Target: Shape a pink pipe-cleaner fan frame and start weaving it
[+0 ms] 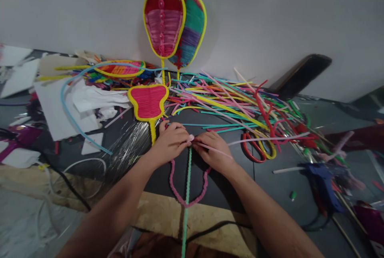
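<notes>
My left hand (171, 142) is closed, its thumb and fingers pinching a light pink pipe cleaner (214, 150) where it coils at the top of a mint-green twisted stem (188, 174). Close beside it, my right hand (216, 153) pinches the same pipe cleaner, whose tail crosses over the hand. A dark pink twisted outline (172, 184) curves below both hands and meets the stem at its bottom point. The upper part of that outline is hidden by my hands. The stem runs down toward my body.
Finished yellow-edged fans (164, 30) lean on the wall, and a small pink one (149, 103) lies behind my left hand. Loose pipe cleaners (222, 98) pile at the back. Scissors (253, 148), a blue glue gun (322, 184) and a phone (303, 76) are to the right.
</notes>
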### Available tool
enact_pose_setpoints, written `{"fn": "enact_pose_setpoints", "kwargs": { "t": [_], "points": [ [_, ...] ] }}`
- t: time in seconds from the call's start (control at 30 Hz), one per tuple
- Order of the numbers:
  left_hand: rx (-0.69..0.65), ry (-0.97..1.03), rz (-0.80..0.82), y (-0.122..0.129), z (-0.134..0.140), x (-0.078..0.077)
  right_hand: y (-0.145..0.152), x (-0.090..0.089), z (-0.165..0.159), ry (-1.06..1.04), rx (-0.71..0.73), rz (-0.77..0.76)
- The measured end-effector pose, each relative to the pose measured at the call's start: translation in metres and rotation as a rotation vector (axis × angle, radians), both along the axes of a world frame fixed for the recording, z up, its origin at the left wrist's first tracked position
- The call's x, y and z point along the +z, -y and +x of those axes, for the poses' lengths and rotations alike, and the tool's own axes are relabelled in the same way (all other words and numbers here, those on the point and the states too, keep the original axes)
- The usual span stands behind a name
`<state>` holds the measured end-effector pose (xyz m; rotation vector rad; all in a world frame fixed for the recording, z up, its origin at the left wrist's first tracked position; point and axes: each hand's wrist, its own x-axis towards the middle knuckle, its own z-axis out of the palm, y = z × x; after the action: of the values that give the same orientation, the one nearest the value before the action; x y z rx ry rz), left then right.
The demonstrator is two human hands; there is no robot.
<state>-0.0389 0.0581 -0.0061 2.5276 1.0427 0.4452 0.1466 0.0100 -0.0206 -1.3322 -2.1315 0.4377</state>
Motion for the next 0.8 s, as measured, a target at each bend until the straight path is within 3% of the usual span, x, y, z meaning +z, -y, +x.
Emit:
{"fn": "enact_pose_setpoints", "kwargs": {
  "t": [0.2, 0.33, 0.53, 0.67, 0.8],
  "points": [
    [0.032, -0.012, 0.018, 0.002, 0.003, 0.001, -0.001, -0.002, -0.001, 0.019, 0.000, -0.016],
    [0.045, -0.013, -0.018, 0.002, 0.003, 0.007, 0.000, -0.001, -0.001, -0.109, -0.049, -0.009],
    [0.098, 0.076, -0.043, 0.005, 0.000, 0.023, 0.006, 0.019, -0.001, -0.443, -0.104, -0.113],
    [0.105, 0.147, -0.052, 0.009, 0.002, 0.030, 0.009, 0.032, -0.004, -0.486, -0.177, -0.231],
    [0.111, 0.212, -0.078, 0.010, 0.001, 0.036, 0.010, 0.034, -0.005, -0.521, -0.195, -0.194]
  ]
}}
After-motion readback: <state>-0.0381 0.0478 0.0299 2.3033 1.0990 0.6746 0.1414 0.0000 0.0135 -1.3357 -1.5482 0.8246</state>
